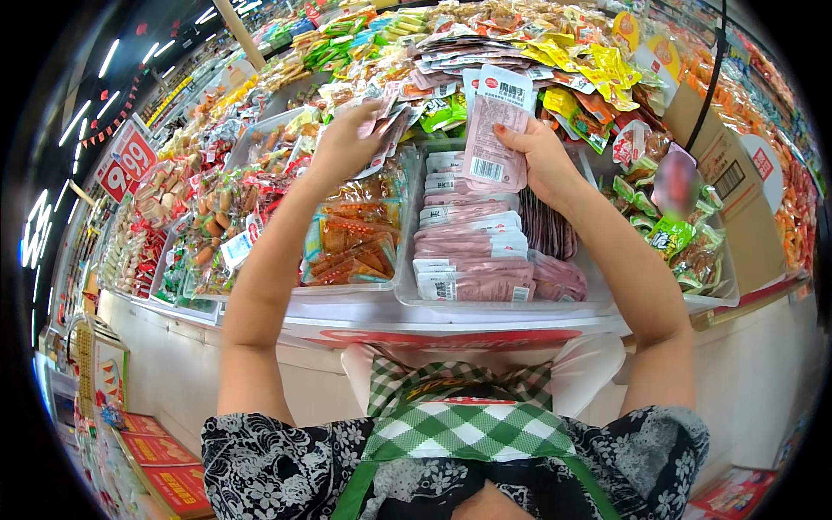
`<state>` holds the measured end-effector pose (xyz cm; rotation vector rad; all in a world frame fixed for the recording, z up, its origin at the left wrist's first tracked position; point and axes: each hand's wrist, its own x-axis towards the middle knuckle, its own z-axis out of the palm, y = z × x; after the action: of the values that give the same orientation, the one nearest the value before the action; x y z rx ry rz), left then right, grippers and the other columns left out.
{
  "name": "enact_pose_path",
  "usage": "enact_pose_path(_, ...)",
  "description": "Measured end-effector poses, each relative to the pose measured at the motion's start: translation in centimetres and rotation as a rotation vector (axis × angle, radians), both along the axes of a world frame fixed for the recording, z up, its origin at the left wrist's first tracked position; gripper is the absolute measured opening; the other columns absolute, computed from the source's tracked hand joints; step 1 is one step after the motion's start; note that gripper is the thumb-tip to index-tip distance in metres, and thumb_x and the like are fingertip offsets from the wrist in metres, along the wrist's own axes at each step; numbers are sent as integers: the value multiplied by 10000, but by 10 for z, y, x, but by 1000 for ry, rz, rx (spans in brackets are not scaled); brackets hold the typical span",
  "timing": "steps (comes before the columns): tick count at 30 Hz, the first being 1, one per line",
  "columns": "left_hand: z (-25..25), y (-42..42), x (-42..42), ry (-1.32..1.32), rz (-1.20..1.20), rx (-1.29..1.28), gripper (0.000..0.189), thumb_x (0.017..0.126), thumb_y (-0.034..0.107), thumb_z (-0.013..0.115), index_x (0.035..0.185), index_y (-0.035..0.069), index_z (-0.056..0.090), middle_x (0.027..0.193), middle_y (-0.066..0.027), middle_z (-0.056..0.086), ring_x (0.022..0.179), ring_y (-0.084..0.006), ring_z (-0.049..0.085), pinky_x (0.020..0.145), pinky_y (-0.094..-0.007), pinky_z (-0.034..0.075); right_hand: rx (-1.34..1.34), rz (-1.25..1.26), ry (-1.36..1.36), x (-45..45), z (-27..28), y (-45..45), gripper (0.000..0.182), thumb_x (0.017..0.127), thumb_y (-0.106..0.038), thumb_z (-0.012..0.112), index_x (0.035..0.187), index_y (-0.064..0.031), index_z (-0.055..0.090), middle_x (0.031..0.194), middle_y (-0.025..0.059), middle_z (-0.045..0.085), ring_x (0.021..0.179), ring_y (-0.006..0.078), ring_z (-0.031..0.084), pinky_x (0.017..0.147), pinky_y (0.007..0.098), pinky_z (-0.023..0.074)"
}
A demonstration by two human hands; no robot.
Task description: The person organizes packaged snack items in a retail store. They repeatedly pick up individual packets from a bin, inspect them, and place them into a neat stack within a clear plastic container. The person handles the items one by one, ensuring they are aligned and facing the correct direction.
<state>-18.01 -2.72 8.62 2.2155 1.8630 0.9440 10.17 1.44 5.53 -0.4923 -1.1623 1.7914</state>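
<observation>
My right hand (530, 153) grips a few flat pink-and-white snack pouches (495, 140), held upright with a barcode low on the front one. Below them stands a clear plastic bin (404, 276) with rows of similar pink pouches (471, 244) and darker pouch edges packed beside them. My left hand (351, 140), a little blurred, is at loose pouches (393, 133) behind the bin of orange snack packets (354, 240); its fingers partly hide them, and whether it grips one is unclear. More pink pouches (455, 52) lie stacked at the back.
Yellow packets (608, 68) lie at the back right. A bin of green packets (695, 247) and a cardboard box (728, 169) stand on the right. Further left are mixed wrapped snacks (214, 227) and a red price sign (127, 162). The white counter edge (455, 318) runs before me.
</observation>
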Motion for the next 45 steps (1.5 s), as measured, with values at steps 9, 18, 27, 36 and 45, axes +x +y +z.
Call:
enact_pose_path(9,-35,2,-77,289,223,-321,414,767,78,527,1176,32,572,1139,-219,588,1071,-311,564,927,-356,418,-65,-9,-67,0,-5,1,253,861,-61,570,1110,-16,557,1048,74,629,921,176,617,804,343,523)
enact_pose_path(18,37,-10,-58,136,368,470,186,852,87,486,983,68,616,792,-183,639,741,-330,629,646,-414,461,201,-17,-153,4,-1,1,292,828,-23,605,1115,-18,549,1052,74,628,938,154,613,803,310,519)
enact_pose_path(27,38,-21,70,196,-330,296,176,845,-11,534,1004,23,603,815,-111,638,717,-171,620,660,-281,496,816,-82,-385,-1,-5,-10,513,768,114,574,1242,-29,440,1116,68,570,1039,163,564,907,295,456)
enact_pose_path(36,16,41,-14,-525,-42,113,363,943,254,468,1223,29,518,945,-114,656,812,-161,617,693,-282,502,561,-41,-288,-1,1,-8,473,822,73,539,1247,27,337,1106,116,584,1019,166,579,880,304,465)
enact_pose_path(45,-52,98,-138,246,660,-334,660,587,383,770,1059,-47,603,1044,-215,629,967,-314,617,842,-368,484,353,-41,-221,3,3,-4,381,831,71,545,1187,3,429,1087,102,608,990,173,598,865,318,487)
